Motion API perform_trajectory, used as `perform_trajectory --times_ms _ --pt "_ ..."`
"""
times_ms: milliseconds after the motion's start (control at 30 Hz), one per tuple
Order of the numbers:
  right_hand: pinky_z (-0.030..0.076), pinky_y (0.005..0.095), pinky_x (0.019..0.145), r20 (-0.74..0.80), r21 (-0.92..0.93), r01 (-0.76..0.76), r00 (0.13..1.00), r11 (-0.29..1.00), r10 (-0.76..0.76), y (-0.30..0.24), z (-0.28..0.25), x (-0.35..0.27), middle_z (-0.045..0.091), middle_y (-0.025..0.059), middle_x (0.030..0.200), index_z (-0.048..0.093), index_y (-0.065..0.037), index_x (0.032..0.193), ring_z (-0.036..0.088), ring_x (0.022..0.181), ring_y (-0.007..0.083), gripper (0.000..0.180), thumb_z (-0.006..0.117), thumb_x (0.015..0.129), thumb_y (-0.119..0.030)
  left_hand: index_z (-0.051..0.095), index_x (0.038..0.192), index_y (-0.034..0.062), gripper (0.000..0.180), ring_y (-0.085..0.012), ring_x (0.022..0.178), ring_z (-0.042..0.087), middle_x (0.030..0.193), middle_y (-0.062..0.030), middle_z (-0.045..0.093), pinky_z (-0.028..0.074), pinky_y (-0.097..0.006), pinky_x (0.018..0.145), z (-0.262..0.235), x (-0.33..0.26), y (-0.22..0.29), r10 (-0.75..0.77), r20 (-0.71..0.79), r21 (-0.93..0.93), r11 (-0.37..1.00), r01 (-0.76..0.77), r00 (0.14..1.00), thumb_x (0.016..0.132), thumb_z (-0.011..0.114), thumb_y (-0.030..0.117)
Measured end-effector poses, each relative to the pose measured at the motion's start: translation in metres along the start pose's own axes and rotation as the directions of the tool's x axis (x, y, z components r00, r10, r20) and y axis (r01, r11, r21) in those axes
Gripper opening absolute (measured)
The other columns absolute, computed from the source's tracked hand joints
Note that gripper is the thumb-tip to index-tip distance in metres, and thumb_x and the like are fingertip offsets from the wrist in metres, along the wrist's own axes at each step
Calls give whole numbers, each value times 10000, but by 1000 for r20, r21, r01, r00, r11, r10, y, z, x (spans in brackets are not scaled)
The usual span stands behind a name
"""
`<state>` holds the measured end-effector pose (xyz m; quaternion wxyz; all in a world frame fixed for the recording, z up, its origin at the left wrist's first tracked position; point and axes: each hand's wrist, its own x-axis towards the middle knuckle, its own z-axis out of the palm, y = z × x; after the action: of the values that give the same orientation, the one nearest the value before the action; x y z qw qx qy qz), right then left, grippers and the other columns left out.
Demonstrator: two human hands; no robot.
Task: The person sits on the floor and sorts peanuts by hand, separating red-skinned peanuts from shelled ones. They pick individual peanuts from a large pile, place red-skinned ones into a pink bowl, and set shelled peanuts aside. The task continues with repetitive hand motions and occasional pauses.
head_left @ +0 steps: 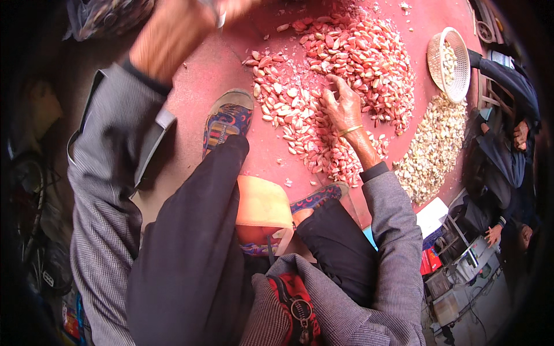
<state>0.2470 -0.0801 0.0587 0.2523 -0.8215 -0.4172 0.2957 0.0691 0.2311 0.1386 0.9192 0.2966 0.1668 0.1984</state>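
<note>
My right hand (pixel 347 106) reaches down onto a spread of pinkish garlic cloves (pixel 288 115). Its thumb and forefinger are apart and touch the cloves, and a thin yellow band circles the wrist. Beyond it the cloves heap up into a larger pile (pixel 363 55). At the upper left my left hand (pixel 179 34) is raised and smeared by motion. A small pale, shiny strip shows by its fingers; I cannot make out what it is.
A white plastic basket (pixel 461 75) with some cloves tilts on the red floor (pixel 190 86), beside a paler garlic pile (pixel 435 147). My shoes (pixel 231 118) flank the near cloves. Dark-clothed people (pixel 508 144) sit at right; a dark plastic bag (pixel 109 17) lies upper left.
</note>
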Motion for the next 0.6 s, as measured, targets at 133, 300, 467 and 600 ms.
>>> perform_trajectory --times_ms 133,300,467,600 --pt "526 413 823 -5 -9 33 999 999 -34 0 0 2 679 223 983 620 1 1198 675 899 357 359 596 864 -130 572 1182 -74 356 -312 936 691 1072 -219 668 568 -420 846 3 48 47 161 71 396 901 -176 984 1031 473 233" --pt "517 460 870 7 -147 86 996 985 -85 -3 0 8 663 249 1095 549 4 1284 653 980 422 422 545 888 -140 592 1158 -81 363 -293 916 701 1058 -205 684 579 -382 815 13 23 49 236 122 543 797 -264 964 1037 455 233" --pt "526 404 800 -16 -205 125 991 971 -131 -9 12 12 687 204 985 545 -33 1313 681 874 337 426 586 899 -126 611 1135 -87 376 -273 897 711 1044 -191 700 590 -344 783 7 -49 -38 68 -37 306 950 -53 997 1043 437 233" --pt "529 349 725 127 -58 151 982 987 -143 -13 15 2 664 119 832 564 -64 1312 657 745 223 403 590 912 -102 610 1084 -84 339 -298 817 719 912 -195 695 619 -354 699 -4 -99 -132 -259 -241 -6 964 265 935 1035 462 218"
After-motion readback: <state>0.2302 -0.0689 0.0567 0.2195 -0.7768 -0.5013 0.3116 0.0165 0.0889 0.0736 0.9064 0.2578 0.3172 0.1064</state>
